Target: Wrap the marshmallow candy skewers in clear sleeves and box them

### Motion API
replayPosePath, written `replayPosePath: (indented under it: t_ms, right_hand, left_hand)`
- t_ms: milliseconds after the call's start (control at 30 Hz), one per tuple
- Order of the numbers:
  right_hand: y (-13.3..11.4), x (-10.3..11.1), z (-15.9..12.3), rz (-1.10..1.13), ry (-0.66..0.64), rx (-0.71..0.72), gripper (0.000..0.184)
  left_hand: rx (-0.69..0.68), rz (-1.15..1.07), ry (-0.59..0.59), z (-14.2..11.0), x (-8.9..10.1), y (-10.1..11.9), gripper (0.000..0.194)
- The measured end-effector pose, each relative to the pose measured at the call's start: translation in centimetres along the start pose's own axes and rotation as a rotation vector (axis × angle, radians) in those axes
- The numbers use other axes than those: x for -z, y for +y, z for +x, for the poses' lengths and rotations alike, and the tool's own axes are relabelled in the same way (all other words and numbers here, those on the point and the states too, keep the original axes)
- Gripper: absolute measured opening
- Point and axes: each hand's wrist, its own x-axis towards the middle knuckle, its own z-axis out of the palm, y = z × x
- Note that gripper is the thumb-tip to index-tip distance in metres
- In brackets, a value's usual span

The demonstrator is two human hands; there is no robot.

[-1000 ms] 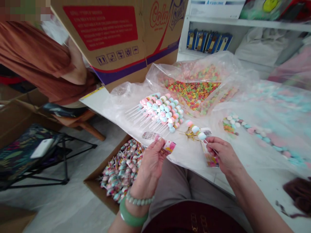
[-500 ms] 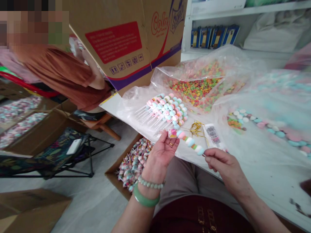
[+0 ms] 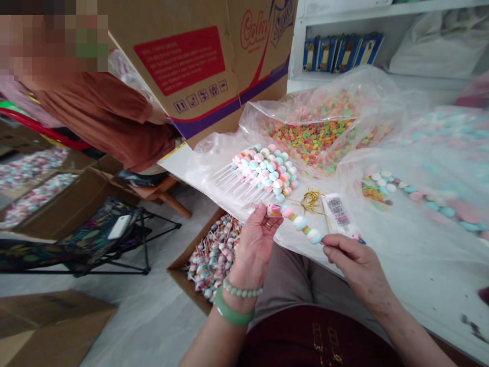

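Observation:
A candy skewer (image 3: 301, 224) of pastel pink, white, green and blue marshmallows spans the gap between my hands. My left hand (image 3: 254, 239) curls around its end near a small pink-and-white paper label (image 3: 274, 210). My right hand (image 3: 353, 265) pinches the far marshmallow tip between finger and thumb. Just above, a barcode-printed packaging sleeve (image 3: 336, 212) lies on the plastic sheet beside a tangle of gold twist ties (image 3: 311, 201). A heap of finished marshmallow skewers (image 3: 263, 173) lies beyond my left hand.
A transparent bag of colourful cereal rings (image 3: 313, 137) lies on the white table (image 3: 428, 285). A cardboard box of wrapped skewers (image 3: 214, 260) sits on the floor to the left. A person in a rust top (image 3: 103, 122) lifts a large carton (image 3: 202, 66).
My right hand has let go of the barcode sleeve, which now lies on the sheet. My hands have lifted the skewer and hold it between them. The carton has risen.

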Motion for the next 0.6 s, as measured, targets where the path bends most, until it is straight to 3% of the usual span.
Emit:
replayPosePath:
  t_ms: [167, 333, 467, 600]
  right_hand:
    - [0.5, -0.3, 0.2, 0.005, -0.027, -0.049, 0.016]
    - [0.9, -0.7, 0.5, 0.105, -0.032, -0.148, 0.016]
    - [1.2, -1.0, 0.4, 0.142, -0.049, -0.174, 0.016]
    - [1.2, -1.0, 0.2, 0.169, -0.04, -0.177, 0.016]
  left_hand:
    - [-0.154, 0.122, -0.1, -0.2, 0.4, -0.1, 0.018]
    - [-0.126, 0.144, -0.17, -0.4, 0.5, 0.4, 0.011]
    - [-0.042, 0.13, -0.048, 0.3, 1.3, 0.8, 0.007]
    - [0.088, -0.027, 0.046, 0.8, 1.7, 1.3, 0.012]
